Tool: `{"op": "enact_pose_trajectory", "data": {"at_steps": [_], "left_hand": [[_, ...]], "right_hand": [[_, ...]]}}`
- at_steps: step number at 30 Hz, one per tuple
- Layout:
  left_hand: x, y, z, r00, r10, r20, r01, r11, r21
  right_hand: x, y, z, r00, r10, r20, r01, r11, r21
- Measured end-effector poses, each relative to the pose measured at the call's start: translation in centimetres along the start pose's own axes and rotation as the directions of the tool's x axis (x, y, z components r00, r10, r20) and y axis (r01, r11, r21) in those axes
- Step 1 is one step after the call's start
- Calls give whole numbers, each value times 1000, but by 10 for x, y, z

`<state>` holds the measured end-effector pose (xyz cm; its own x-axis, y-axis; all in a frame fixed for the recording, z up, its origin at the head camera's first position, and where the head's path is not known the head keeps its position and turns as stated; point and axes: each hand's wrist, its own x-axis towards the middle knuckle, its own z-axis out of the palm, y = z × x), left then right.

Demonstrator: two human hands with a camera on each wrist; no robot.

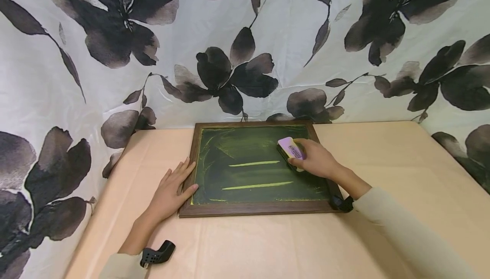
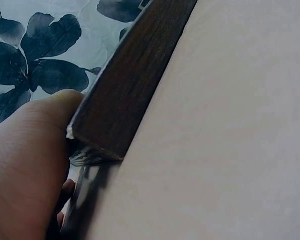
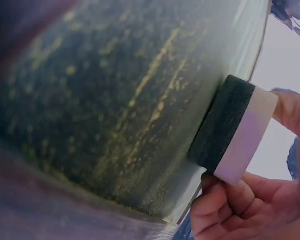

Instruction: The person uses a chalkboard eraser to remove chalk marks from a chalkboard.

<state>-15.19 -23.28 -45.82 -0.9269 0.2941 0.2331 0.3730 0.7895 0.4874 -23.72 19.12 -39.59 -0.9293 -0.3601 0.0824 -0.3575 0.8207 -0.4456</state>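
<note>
A framed chalkboard (image 1: 260, 194) lies on the table, smudged with yellow chalk and marked with two yellow strokes. My right hand (image 1: 315, 158) grips a chalkboard eraser (image 1: 292, 148), purple-backed with a dark felt side, over the board's right part. In the right wrist view, thumb and fingers pinch the eraser (image 3: 247, 132) from both ends, its felt against the board (image 3: 105, 100). My left hand (image 1: 170, 194) rests with spread, fairly straight fingers against the left side of the brown wooden frame (image 1: 187, 192). The left wrist view shows the thumb touching the frame's corner (image 2: 115, 95).
A peach-coloured cloth (image 1: 245, 245) covers the table around the board. Behind it and at the sides hangs a white curtain (image 1: 291, 28) with dark flowers. Black wrist devices sit by the left wrist (image 1: 158, 253) and the right wrist (image 1: 342, 203).
</note>
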Motion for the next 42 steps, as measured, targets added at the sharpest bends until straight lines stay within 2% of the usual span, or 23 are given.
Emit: {"op": "enact_pose_trajectory", "data": {"at_steps": [7,15,23,33,42], "left_hand": [[0,1,0,999,14,-33,-14,1000,-6],[2,2,1,999,31,-38,-31,999,-9],[2,3,-2,1000,-12,-3,12,1000,-4],[2,2,0,1000,-4,-15,3,1000,-19],[3,2,-1,1000,-15,9,15,1000,-15]], "right_hand": [[3,-8,4,998,-55,-30,54,997,-59],[8,-28,13,999,-50,18,50,999,12],[18,-46,22,998,-63,19,62,997,34],[38,-86,43,996,-68,54,69,998,-9],[51,-117,59,994,-62,84,64,998,-26]]}}
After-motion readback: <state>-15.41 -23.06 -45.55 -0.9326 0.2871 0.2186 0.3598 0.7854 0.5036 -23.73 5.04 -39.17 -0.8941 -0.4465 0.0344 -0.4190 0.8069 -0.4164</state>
